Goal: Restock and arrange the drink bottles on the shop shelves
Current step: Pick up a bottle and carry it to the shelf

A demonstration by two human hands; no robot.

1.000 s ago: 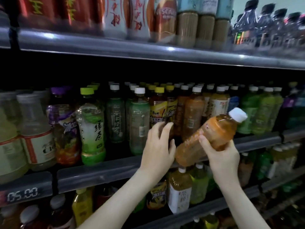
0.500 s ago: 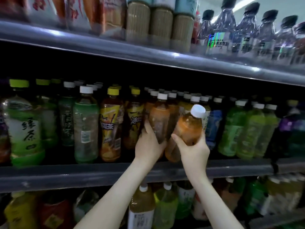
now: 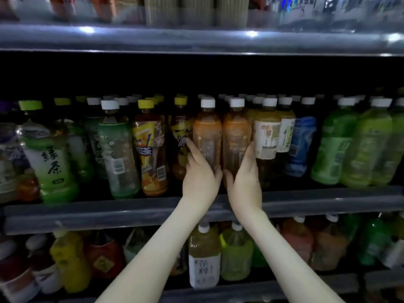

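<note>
Orange bottles: two, white caps, upright, touching; front of middle shelf point(image 3: 109, 213), frame centre.
Left hand point(image 3: 201, 180): wraps left bottle point(image 3: 206, 132) low down.
Right hand point(image 3: 244, 182): wraps right bottle point(image 3: 236, 132) low down.
Handling (judged): full, weighty, stiff-walled, slick sleeve; grasp mid-body, not cap.
Neighbours: two front yellow-cap teas point(image 3: 150, 145) at 9 o'clock; pale-label bottle point(image 3: 267, 136) at 3 o'clock.
</note>
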